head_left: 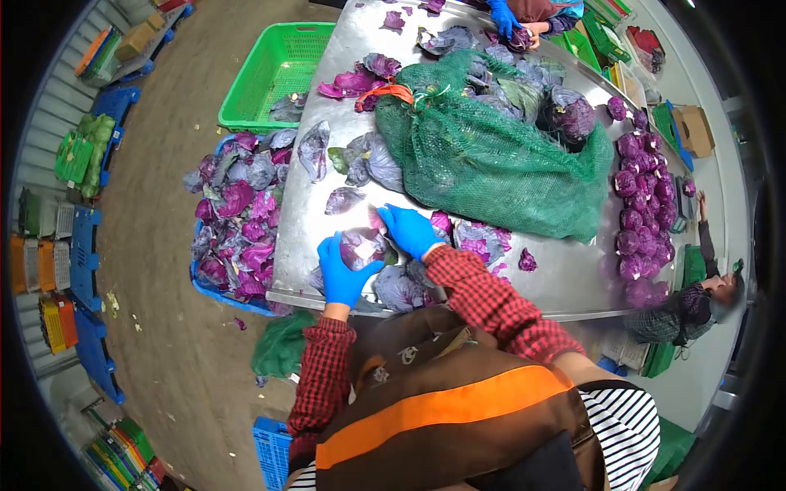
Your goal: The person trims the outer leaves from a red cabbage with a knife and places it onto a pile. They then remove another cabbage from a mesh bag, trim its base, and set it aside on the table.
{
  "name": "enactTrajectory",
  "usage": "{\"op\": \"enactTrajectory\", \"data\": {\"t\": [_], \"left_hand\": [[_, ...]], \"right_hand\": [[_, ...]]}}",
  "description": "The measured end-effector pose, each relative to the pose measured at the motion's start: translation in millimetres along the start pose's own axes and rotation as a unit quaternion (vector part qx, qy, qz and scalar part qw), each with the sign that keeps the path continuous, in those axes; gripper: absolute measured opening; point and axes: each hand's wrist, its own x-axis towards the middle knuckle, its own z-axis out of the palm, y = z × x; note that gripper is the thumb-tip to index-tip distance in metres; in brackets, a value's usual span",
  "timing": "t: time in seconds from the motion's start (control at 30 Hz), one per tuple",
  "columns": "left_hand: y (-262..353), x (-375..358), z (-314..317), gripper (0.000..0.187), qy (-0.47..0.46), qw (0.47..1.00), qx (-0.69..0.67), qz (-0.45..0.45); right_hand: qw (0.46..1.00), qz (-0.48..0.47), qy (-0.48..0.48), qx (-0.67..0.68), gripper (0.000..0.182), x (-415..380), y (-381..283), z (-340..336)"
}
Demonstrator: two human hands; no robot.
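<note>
My left hand (344, 272), in a blue glove, is closed around a red cabbage (360, 250) with its pale cut stem facing up. My right hand (411, 231), also gloved in blue, is at the cabbage's upper right side, its fingertips pinching a purple leaf (376, 219) at the edge. Loose outer leaves lie around both hands, among them a leaf (344, 200) above and a greyish-purple cabbage (399, 288) below. A green mesh bag (499, 155) with an orange tie lies beyond my right hand, with cabbages spilling from its open end.
Trimmed cabbages (643, 204) stand in rows along the right side of the metal table (565, 282). A blue crate (196, 274) heaped with leaves and a green crate (246, 86) stand left. Another person's gloved hand (503, 16) works at the far edge; a person (696, 307) is at right.
</note>
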Motion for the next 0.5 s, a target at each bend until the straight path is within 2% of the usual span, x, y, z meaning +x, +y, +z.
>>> {"op": "enactTrajectory", "data": {"t": [0.03,0.1,0.13,0.17,0.23,0.27,0.3,0.33,0.37,0.4,0.43,0.5], "left_hand": [[-4,1,-4,0.103,0.002,1.0,0.004,0.003],[-7,-6,-4,0.104,0.001,1.0,-0.021,0.001],[-8,-7,-5,0.105,-0.007,1.0,-0.026,0.001],[-8,-9,-5,0.105,-0.004,1.0,-0.027,0.0],[-18,-21,-3,0.106,-0.005,0.997,-0.057,-0.049],[-42,-31,16,0.096,0.031,0.991,-0.087,-0.095],[-32,-28,16,0.096,0.032,0.991,-0.087,-0.096],[-16,-25,15,0.09,0.047,0.948,-0.246,-0.196],[-3,-23,16,0.084,0.061,0.869,-0.397,-0.29],[-2,-22,19,0.073,0.092,0.868,-0.391,-0.291],[-3,-21,20,0.073,0.095,0.868,-0.392,-0.29],[-8,-21,21,0.067,0.082,0.881,-0.38,-0.272]], "right_hand": [[1.0,-0.003,0.003,0.004,0.046,1,1,2],[0.988,0.013,-0.053,0.144,0.058,-8,3,4],[0.987,0.012,-0.038,0.158,0.063,-11,9,12],[0.987,0.01,-0.04,0.156,0.063,-11,11,16],[0.961,0.087,-0.075,0.251,0.057,-12,16,25],[0.973,0.068,-0.053,0.215,0.048,-18,15,29],[0.973,0.067,-0.054,0.216,0.048,-22,9,27],[0.972,0.048,-0.069,0.218,0.041,-29,0,23],[0.972,0.029,-0.084,0.22,0.035,-36,-8,17],[0.978,0.027,-0.066,0.196,0.034,-39,-19,10],[0.978,0.024,-0.067,0.195,0.034,-38,-25,3],[0.989,-0.087,0.029,0.116,0.036,-37,-31,-5]]}}
